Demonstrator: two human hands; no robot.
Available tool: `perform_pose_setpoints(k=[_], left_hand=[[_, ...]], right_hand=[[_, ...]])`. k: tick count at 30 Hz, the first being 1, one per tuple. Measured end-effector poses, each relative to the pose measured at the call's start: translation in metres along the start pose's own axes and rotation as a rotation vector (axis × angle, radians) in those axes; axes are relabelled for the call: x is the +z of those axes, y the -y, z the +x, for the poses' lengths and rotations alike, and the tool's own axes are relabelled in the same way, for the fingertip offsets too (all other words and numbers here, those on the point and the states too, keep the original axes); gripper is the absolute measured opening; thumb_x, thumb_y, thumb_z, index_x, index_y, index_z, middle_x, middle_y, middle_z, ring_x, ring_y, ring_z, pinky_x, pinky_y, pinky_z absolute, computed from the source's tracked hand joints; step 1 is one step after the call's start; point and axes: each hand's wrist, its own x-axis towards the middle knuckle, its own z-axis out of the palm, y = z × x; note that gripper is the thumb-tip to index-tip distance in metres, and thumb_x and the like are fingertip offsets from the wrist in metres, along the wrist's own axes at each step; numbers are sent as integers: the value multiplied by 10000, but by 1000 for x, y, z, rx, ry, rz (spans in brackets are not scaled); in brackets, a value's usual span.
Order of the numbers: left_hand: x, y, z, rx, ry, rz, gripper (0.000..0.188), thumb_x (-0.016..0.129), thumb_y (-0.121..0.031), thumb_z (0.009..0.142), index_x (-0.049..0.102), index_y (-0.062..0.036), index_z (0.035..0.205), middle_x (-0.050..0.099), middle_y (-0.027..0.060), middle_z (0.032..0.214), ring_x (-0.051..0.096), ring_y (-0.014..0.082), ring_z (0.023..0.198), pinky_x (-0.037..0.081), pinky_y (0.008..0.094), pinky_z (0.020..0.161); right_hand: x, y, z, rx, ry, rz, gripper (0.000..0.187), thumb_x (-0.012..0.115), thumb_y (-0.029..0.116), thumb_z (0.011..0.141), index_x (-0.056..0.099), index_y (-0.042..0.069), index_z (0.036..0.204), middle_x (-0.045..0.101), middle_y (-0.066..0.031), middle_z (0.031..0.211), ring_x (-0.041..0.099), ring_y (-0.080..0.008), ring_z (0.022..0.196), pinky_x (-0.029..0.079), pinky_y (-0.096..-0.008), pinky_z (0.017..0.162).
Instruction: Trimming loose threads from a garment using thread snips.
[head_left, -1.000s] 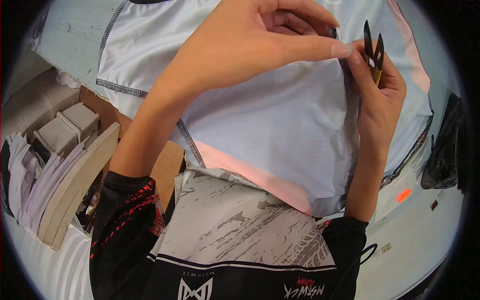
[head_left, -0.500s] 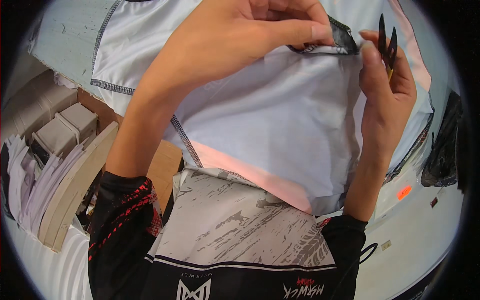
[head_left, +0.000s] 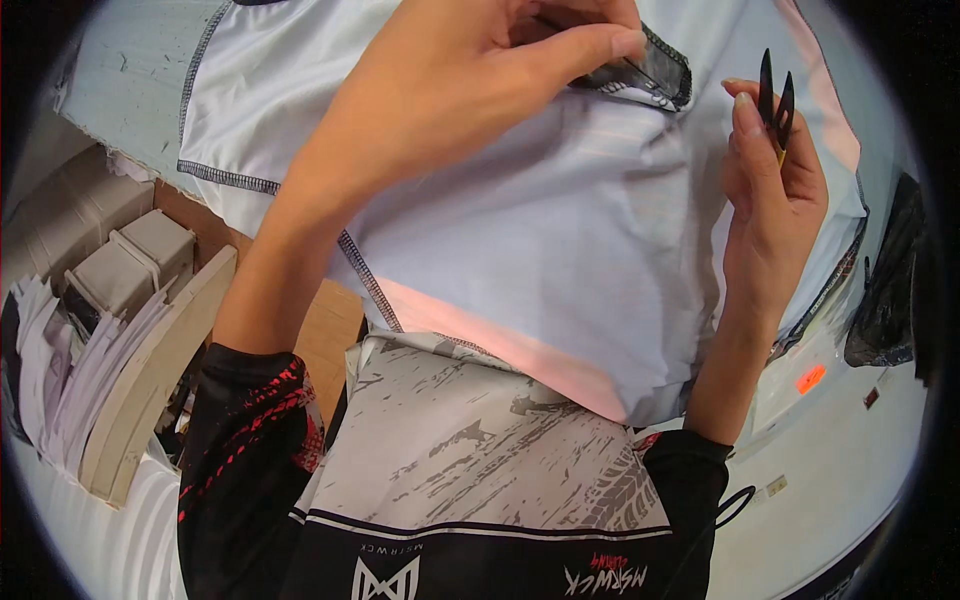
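A white garment [head_left: 520, 250], apparently inside out, lies spread before me with dark overlocked seams and pale pink bands. My left hand [head_left: 450, 105] reaches across its upper part, thumb and fingers closed on a small dark trimmed piece [head_left: 665, 72] with black stitching along its edge. To the right, apart from that piece, my right hand [head_left: 775, 185] has its fingers curled round a pair of thread snips [head_left: 782, 108]. Their black blades point up and stand slightly apart; a bit of yellow shows below them. Whether a thread lies between thumb and index finger is too small to tell.
The garment rests on a pale blue-grey table [head_left: 130, 75]. At left are a lidded grey box [head_left: 135, 260] and a bundle of white sheets or cloth [head_left: 100, 370] behind a wooden board [head_left: 160, 385]. A black plastic bag [head_left: 885, 290] hangs at far right.
My right hand has drawn away from the dark trimmed piece and slightly down, still with the snips. The left hand and the piece have shifted a little to the left.
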Motion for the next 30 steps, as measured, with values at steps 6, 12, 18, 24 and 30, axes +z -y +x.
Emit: perform_pose_setpoints(k=[6, 12, 18, 24, 30], left_hand=[[-1, 25, 15, 1126, -44, 886, 179, 718, -76, 795, 620, -1, 926, 609, 137, 898, 583, 292, 787, 479, 306, 684], [-4, 27, 18, 761, 140, 20, 76, 594, -49, 944, 593, 17, 982, 581, -29, 799, 486, 14, 691, 410, 178, 611], [4, 4, 4, 38, -100, -108, 95, 601, -52, 940, 602, 15, 1007, 619, 4, 837, 562, 47, 757, 459, 179, 690], [7, -1, 2, -5, -32, -99, 224, 662, -43, 894, 597, 47, 1088, 631, 23, 869, 580, 75, 784, 474, 191, 728], [-5, 27, 11, 798, 108, 264, 164, 682, -40, 874, 634, 49, 1003, 628, 15, 820, 565, 58, 725, 467, 186, 659]], right_hand=[[3, 4, 0, 42, 49, 118, 183, 684, 88, 882, 682, -1, 1042, 638, 31, 924, 477, 1, 743, 316, -146, 632], [4, 4, -4, 23, 65, 100, 200, 680, 65, 880, 665, -17, 1061, 657, 3, 943, 546, -38, 824, 414, -182, 753], [30, 18, -7, 123, 1, 16, 164, 699, 132, 877, 664, 22, 994, 538, 93, 742, 364, 26, 578, 228, -154, 512], [34, 8, 5, 112, 37, 54, 148, 733, 152, 858, 680, 46, 947, 552, 91, 748, 432, 18, 632, 291, -139, 556], [29, 8, 12, 196, 55, -22, 178, 680, 220, 910, 693, 49, 961, 467, 104, 686, 288, 37, 539, 163, -154, 471]])
